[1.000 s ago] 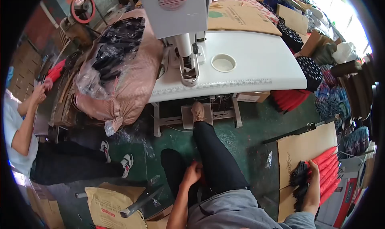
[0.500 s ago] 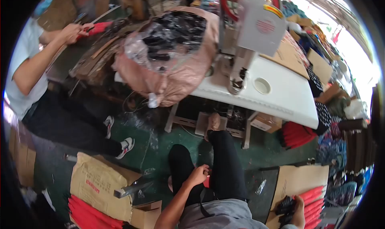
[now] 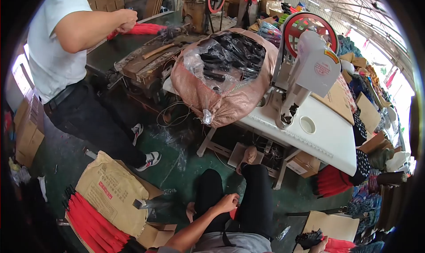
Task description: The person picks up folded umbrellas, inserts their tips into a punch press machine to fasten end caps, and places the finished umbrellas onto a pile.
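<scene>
My left hand [image 3: 227, 203] rests over my lap between my thighs, its fingers curled. A small red patch [image 3: 233, 212] shows just beside the fingers; whether the hand holds anything is hidden. At the bottom right, my right hand [image 3: 319, 245] is closed at a red folded umbrella [image 3: 338, 246], partly cut off by the frame edge. Black umbrella ends [image 3: 309, 238] lie bunched beside that hand, over an opened cardboard piece [image 3: 331, 224]. A grey-white sewing machine [image 3: 315, 62] with a red wheel stands on the white table [image 3: 301, 140] in front of me.
A pink woven sack [image 3: 230, 104] of plastic-wrapped black pieces sits on the table. At left a co-worker [image 3: 66, 54] stands holding a red umbrella [image 3: 144, 29]. More red umbrellas [image 3: 95, 222] lie by a brown paper sack [image 3: 113, 184]. My foot [image 3: 249, 156] is on the pedal.
My view has tilted up and turned, so the scene shifts. My right hand appears lower in the frame, still at the umbrellas. My left hand stays over my lap.
</scene>
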Motion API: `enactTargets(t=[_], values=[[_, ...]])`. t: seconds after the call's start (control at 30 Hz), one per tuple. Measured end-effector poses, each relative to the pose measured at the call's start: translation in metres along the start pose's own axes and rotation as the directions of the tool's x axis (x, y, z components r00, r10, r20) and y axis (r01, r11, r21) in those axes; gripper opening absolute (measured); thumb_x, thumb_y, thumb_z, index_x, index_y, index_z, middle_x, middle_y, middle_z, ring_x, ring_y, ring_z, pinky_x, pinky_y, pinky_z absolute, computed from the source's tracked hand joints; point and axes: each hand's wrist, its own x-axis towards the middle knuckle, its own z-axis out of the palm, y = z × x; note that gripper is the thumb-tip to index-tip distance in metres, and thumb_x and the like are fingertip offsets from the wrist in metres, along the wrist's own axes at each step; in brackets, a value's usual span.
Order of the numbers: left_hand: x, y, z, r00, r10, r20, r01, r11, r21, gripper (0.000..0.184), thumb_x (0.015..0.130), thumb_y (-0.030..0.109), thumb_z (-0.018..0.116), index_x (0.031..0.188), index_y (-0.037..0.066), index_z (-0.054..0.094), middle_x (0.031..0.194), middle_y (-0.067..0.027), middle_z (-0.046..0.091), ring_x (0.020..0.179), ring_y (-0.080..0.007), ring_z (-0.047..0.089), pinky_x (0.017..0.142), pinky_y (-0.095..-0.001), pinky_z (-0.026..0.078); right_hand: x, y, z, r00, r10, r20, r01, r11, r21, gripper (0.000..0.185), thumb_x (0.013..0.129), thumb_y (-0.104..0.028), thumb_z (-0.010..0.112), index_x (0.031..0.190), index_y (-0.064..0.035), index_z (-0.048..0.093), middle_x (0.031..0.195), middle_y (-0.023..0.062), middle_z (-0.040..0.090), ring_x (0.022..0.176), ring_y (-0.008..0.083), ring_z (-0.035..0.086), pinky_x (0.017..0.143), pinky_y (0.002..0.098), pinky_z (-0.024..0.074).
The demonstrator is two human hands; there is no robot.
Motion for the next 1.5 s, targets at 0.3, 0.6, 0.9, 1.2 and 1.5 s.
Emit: enactTargets(t=[0.3,0.6,0.9,1.2,1.5], values=[[-0.017,0.129,-0.008,0.993,0.103,-0.06,-0.119,0.855,-0.505,0.021,0.105,0.006,0.052,0.12,-0.003,0.064,0.106,-0.0112,0.075,0.096,-0.0169,0.073,0.089,-0.0304,0.058,-0.089,-0.053,0.133,0.924,-0.311,0.222,0.325,0.945,-0.027,0.056,0.093,-0.051,0.068,0.117,-0.0004,0.072,0.099,0.0183,0.075,0.089,0.0332,0.072,0.085,0.0441,0.06],[-0.036,0.31,-0.02,0.847,0.484,-0.22,-0.53,0.803,-0.273,0.035,0.099,0.012,0.065,0.131,-0.003,0.059,0.117,-0.0152,0.072,0.109,-0.0236,0.071,0.096,-0.0351,0.055,-0.242,-0.027,0.307,0.48,-0.821,0.31,0.857,0.363,-0.366,0.093,0.087,-0.019,0.08,0.156,0.0102,0.025,0.151,0.0293,0.042,0.131,0.0352,0.053,0.111,0.0433,0.0442],[-0.055,0.297,-0.031,0.906,0.093,-0.413,-0.22,0.936,-0.273,0.065,0.083,0.02,0.085,0.135,-0.005,0.055,0.126,-0.0184,0.068,0.119,-0.0254,0.066,0.103,-0.0384,0.052,-0.335,-0.006,0.355,0.241,-0.478,0.845,0.908,0.419,-0.022,0.11,0.076,-0.017,0.088,0.159,0.0019,0.018,0.14,0.0278,0.049,0.128,0.0376,0.055,0.108,0.0499,0.0449],[-0.077,0.249,-0.081,0.85,0.144,-0.507,-0.354,0.868,-0.347,0.055,0.082,0.01,0.085,0.129,-0.003,0.061,0.121,-0.0107,0.071,0.11,-0.021,0.069,0.099,-0.0363,0.054,-0.311,-0.038,0.384,-0.108,-0.132,0.985,0.819,0.551,0.163,0.087,0.084,-0.024,0.084,0.152,0.0047,0.038,0.129,0.0199,0.061,0.117,0.0306,0.063,0.104,0.0395,0.0479],[-0.079,0.233,-0.082,0.947,0.172,-0.272,-0.272,0.881,-0.388,0.058,0.082,0.009,0.085,0.133,-0.004,0.058,0.125,-0.012,0.069,0.116,-0.0205,0.066,0.102,-0.0373,0.052,-0.289,-0.016,0.468,-0.128,-0.179,0.976,0.297,0.931,0.21,0.047,0.105,-0.027,0.062,0.14,0.0034,0.055,0.127,0.0098,0.066,0.116,0.0165,0.061,0.102,0.0341,0.049]])
